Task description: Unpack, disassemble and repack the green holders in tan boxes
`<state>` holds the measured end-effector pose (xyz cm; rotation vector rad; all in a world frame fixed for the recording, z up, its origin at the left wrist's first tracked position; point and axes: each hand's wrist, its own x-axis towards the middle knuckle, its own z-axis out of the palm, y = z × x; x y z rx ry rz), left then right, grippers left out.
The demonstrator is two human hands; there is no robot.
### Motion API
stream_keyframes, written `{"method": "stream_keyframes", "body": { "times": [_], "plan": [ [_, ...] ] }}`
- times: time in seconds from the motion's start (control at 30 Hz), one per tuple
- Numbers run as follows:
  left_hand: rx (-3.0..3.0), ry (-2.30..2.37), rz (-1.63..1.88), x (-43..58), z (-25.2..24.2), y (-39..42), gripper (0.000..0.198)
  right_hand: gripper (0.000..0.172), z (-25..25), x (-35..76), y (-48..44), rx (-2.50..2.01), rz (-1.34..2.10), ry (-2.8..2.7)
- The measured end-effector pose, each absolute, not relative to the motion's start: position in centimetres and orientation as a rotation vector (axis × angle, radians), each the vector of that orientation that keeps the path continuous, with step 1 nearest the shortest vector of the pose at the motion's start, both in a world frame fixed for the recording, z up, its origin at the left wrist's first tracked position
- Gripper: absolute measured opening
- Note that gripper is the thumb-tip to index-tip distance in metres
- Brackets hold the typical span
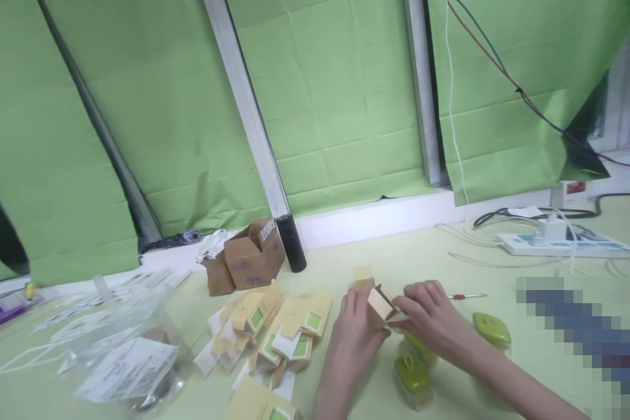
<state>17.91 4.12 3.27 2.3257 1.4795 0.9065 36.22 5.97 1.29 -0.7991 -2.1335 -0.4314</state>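
A small tan cardboard box (pixel 380 304) is held up over the table, its end flaps standing open toward the right. My left hand (pixel 355 325) wraps round the box from the left. Fingers of my right hand (pixel 427 315) pinch at its flap edge on the right side. Below my right hand sit green-lidded clear containers; one green-lidded container (pixel 412 377) is nearest, and another green-lidded container (pixel 492 331) stands farther right. To the left of my left hand lies a pile of yellow cartons (pixel 290 321) with green squares and white flaps, partly overlapping.
A brown cardboard box (pixel 251 259) and a black cylinder (pixel 291 243) stand at the back. A clear plastic bag (pixel 132 361) lies at left. A red-handled screwdriver (pixel 460 296) and a white power strip (pixel 566 246) with cables are at right. Green blinds hang behind.
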Motion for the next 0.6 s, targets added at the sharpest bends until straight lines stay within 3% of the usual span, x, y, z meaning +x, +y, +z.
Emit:
{"method": "stream_keyframes", "body": {
  "times": [0.2, 0.4, 0.6],
  "plan": [
    [2.611, 1.518, 0.905, 16.5, 1.6, 3.6, 0.055, 0.014, 3.6, 36.7, 3.8, -0.946, 0.196, -2.322],
    [3.033, 1.44, 0.708, 17.0, 1.7, 2.8, 0.047, 0.015, 2.5, 35.2, 4.8, -0.987, -0.216, -2.396],
    [3.0, 1.521, 0.556, 16.0, 1.5, 2.7, 0.048, 0.012, 1.5, 33.9, 5.8, -0.978, 0.049, -2.21]
  ]
}}
